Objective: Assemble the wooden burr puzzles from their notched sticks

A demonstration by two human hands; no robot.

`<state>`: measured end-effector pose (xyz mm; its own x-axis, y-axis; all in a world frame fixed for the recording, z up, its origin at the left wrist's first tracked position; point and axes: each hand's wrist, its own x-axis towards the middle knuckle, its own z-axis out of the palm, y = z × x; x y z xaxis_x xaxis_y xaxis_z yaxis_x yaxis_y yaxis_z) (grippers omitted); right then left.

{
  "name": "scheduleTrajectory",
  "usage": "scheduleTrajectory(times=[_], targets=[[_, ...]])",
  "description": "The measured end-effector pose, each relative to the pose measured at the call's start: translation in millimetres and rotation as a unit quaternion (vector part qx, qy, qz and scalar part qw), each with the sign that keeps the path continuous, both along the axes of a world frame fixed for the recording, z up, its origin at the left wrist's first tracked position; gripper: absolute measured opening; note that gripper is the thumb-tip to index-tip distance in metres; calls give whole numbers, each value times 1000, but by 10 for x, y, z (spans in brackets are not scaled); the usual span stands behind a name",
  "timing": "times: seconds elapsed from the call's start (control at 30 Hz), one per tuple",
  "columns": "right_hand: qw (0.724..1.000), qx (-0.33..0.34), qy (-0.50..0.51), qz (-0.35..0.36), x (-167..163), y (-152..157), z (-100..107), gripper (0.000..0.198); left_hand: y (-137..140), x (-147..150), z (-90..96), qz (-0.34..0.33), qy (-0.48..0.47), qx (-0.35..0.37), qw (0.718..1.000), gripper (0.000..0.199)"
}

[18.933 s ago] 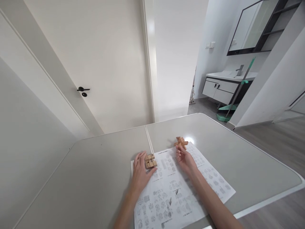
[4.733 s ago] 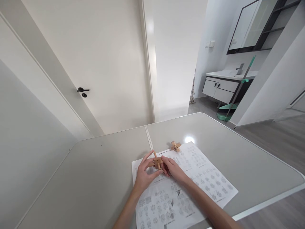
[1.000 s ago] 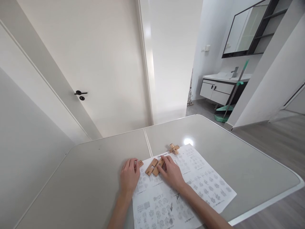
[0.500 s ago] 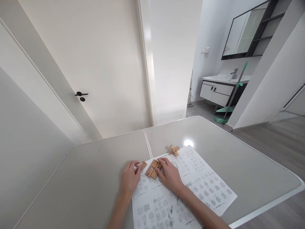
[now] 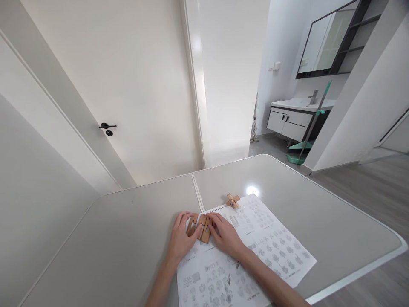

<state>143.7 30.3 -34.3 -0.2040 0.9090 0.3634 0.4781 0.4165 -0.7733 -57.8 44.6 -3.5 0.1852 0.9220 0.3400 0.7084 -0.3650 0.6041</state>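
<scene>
Grey bench [image 5: 128, 238], printed sheet [image 5: 284, 243], two hands over a cluster of notched wooden pieces [image 5: 204, 234].
The bench stretches out before a pale door [image 5: 143, 85], a light seam [image 5: 197, 192] running across its top; the sheet, covered in small grey diagrams, lies at a slant across the nearer part. Both hands are half curled over the sheet's far left corner: the left hand [image 5: 182, 236] has its fingers and thumb around the left of the cluster, the right hand [image 5: 228, 234] has its fingertips and thumb at the right side. How firmly either grips, I cannot tell. The pieces lie close together between them. Smallest, a wooden cross [image 5: 233, 200] sits at the sheet's far edge, beyond the right hand.
</scene>
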Motion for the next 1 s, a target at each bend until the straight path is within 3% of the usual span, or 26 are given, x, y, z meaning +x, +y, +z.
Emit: scheduleTrajectory(times=[0.13,0.23,0.57,1.0], targets=[[999,0,30,30,7,13,-8,40,-60,30,-11,-48,37,-22,998,68],[997,-2,53,47,11,37,-40,41,-84,44,-40,-62,58,-15,996,82],[994,-48,80,58,8,39,-57,38,-33,0,-30,-61,76,28,995,66],[993,-37,64,94,9,22,-61,46,-29,-79,34,-83,117,17,990,81]])
